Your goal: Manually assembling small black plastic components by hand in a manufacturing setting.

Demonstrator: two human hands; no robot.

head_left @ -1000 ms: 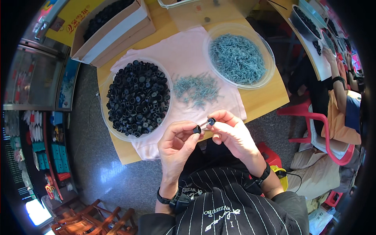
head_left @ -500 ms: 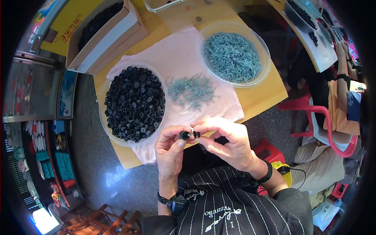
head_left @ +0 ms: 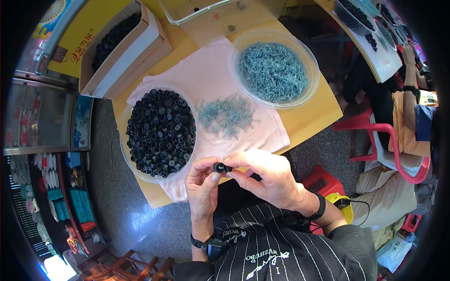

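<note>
My left hand (head_left: 202, 181) pinches a small round black plastic cap (head_left: 218, 167) between thumb and fingers, above the table's near edge. Thumb and fingers of my right hand (head_left: 268, 178) close on another small black piece (head_left: 228, 168), pressed up against the cap; fingertips partly cover it. No metal shows between the two parts now. Just beyond my hands, a loose pile of silvery screws (head_left: 227, 114) lies on a pale pink cloth (head_left: 206, 61). Left of it, a clear round tub holds many black plastic caps (head_left: 161, 133). Farther right, another tub is heaped with screws (head_left: 274, 70).
A cardboard box (head_left: 136, 54) of black parts stands at the table's far left, with a clear plastic bin (head_left: 211, 21) at the far edge. To the right are a red plastic chair (head_left: 398, 150) and a co-worker's arm (head_left: 410, 107) near another table (head_left: 386, 68).
The two black pieces have come together; the metal shank seen between them is now out of sight. My right hand has shifted left toward my left hand.
</note>
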